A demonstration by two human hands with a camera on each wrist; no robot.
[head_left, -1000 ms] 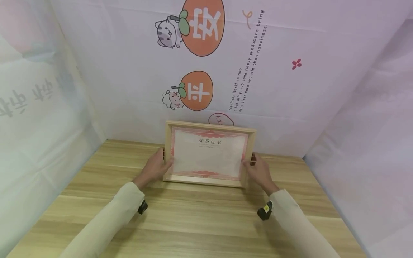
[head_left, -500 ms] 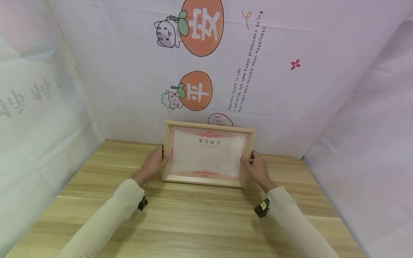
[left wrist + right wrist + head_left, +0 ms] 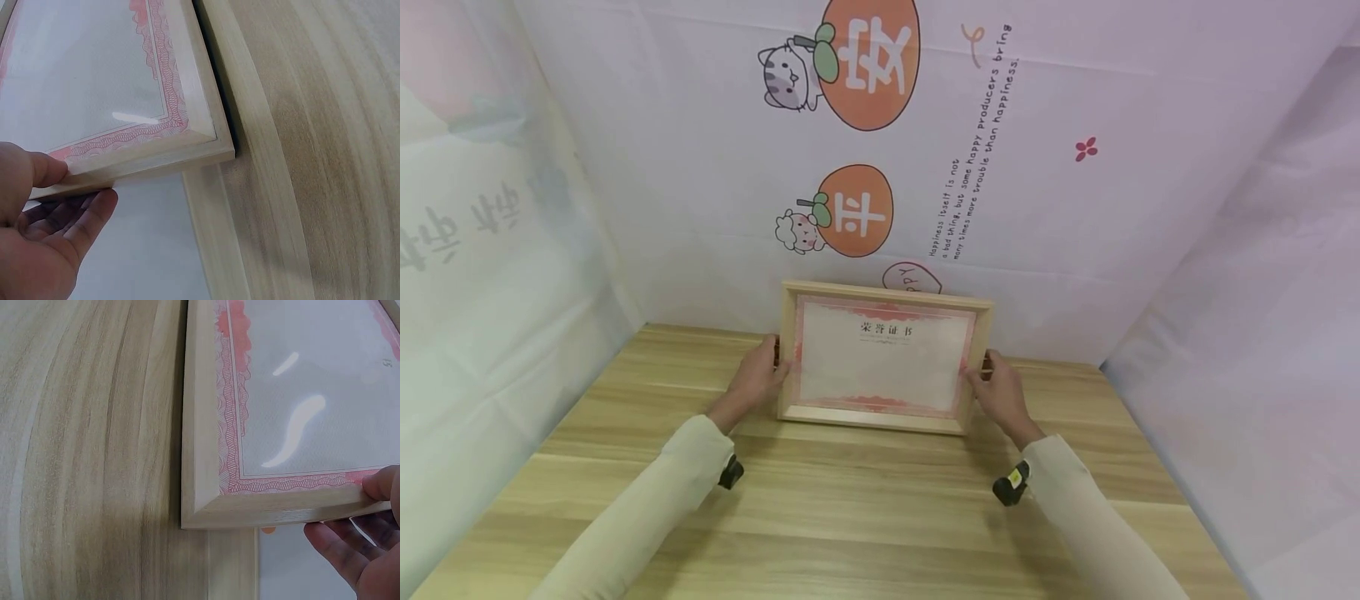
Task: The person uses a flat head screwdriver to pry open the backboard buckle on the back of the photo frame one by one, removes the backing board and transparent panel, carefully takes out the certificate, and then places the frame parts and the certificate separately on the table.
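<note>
A light wooden picture frame (image 3: 880, 424) with a pink-bordered certificate (image 3: 880, 367) inside stands tilted back near the rear of the table, its lower edge at the wood surface. My left hand (image 3: 756, 377) grips its left side, thumb on the front and fingers behind, as the left wrist view shows at the frame's side rail (image 3: 144, 164). On the opposite side my right hand (image 3: 1002, 388) holds the frame the same way; in the right wrist view the thumb (image 3: 380, 484) lies on the front by the pink border. Parts of the fingers are hidden behind the frame.
The wood-grain table (image 3: 865, 517) spreads out in front of the frame. A white cloth backdrop (image 3: 1037, 208) printed with orange fruit drawings and text rises directly behind. White cloth walls (image 3: 1270, 333) enclose the left and right sides.
The frame and both hands have shifted very slightly left in the head view since one second ago. The grip on both sides is the same.
</note>
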